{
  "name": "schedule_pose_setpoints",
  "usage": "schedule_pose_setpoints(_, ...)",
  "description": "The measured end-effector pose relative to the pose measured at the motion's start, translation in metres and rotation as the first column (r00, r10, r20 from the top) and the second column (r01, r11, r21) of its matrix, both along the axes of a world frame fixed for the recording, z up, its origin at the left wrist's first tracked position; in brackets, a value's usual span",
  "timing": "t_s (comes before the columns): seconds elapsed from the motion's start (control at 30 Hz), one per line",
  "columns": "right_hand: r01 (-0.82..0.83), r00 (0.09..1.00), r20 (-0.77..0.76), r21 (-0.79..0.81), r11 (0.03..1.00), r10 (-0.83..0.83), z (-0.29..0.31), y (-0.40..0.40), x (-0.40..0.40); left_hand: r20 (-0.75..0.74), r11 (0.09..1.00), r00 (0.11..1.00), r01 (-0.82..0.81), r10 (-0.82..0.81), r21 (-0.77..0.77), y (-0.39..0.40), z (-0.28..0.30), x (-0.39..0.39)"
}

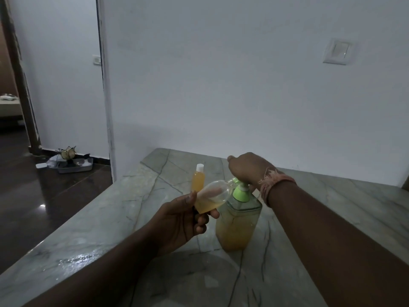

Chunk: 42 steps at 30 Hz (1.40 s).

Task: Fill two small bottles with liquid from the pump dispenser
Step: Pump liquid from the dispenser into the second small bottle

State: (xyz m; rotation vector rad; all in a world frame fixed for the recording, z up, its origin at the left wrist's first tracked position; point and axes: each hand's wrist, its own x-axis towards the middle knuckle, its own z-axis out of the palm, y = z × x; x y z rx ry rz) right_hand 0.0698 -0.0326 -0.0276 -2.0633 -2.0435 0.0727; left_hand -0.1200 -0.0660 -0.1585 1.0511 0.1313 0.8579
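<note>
Left hand (pixel 179 220): the half-filled small bottle (pixel 212 197) is pinched at its base, tilted — mouth aimed up-right at the green spout.
Pump dispenser (pixel 238 222): upright on the marble counter (pixel 88 235); spillage is risked if the mouth slips off.
Right hand (pixel 245 169): pressed onto the pump head — fingers hidden.
Capped bottle (pixel 198 180): stood upright behind, filled.

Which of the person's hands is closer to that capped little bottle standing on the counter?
Left. The left hand, holding the tilted bottle at the pump, sits just in front of the capped bottle. The right hand presses the pump, off to its right.
</note>
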Motion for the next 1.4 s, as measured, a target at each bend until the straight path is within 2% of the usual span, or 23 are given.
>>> schedule_pose_setpoints(0.2,0.012,0.999,-0.053,0.025,1.000,-0.010,-0.008,-0.006,-0.006,-0.002,1.000,1.000,0.027,-0.027,-0.011,0.005,-0.002,-0.002)
schedule_pose_setpoints(0.4,-0.060,0.998,0.031,-0.060,0.996,0.062,0.002,-0.010,-0.005,-0.008,1.000,1.000,0.025,-0.025,0.000,0.003,-0.002,-0.001)
schedule_pose_setpoints(0.47,-0.047,0.998,0.041,-0.031,0.998,0.048,0.003,-0.009,-0.004,-0.004,1.000,1.000,0.024,-0.024,0.011,0.004,-0.002,-0.001)
schedule_pose_setpoints(0.53,-0.021,1.000,-0.006,0.024,0.999,0.021,-0.003,-0.005,-0.003,0.004,0.999,1.000,0.031,-0.031,0.005,0.006,-0.002,-0.001)
schedule_pose_setpoints(0.67,0.007,0.999,-0.045,0.012,1.000,-0.006,-0.009,-0.003,-0.004,-0.001,1.000,1.000,0.019,-0.019,-0.010,0.008,-0.004,-0.002)
schedule_pose_setpoints(0.77,0.064,0.978,-0.197,-0.028,0.998,-0.068,-0.006,-0.004,-0.005,-0.001,0.999,1.000,0.017,-0.017,-0.030,0.005,-0.004,-0.002)
schedule_pose_setpoints(0.87,0.106,0.908,-0.397,-0.095,0.990,-0.135,0.001,-0.004,-0.001,-0.007,1.000,1.000,0.001,-0.001,-0.010,0.001,0.000,0.001)
schedule_pose_setpoints(0.97,0.135,0.894,-0.417,-0.102,0.986,-0.166,0.009,-0.007,0.005,-0.013,1.000,1.000,-0.027,0.027,-0.007,-0.003,0.003,0.001)
schedule_pose_setpoints(1.07,0.145,0.843,-0.508,-0.101,0.984,-0.176,0.013,-0.008,0.010,0.004,1.000,1.000,-0.016,0.016,-0.019,-0.003,0.003,0.001)
schedule_pose_setpoints(1.27,0.203,0.910,-0.373,0.026,0.979,-0.179,-0.005,0.001,0.002,0.013,1.000,1.000,0.028,-0.028,-0.004,0.002,0.002,0.000)
schedule_pose_setpoints(1.4,0.207,0.928,-0.320,0.016,0.978,-0.191,-0.010,0.002,0.002,-0.002,1.000,1.000,0.015,-0.015,-0.011,0.003,0.000,-0.001)
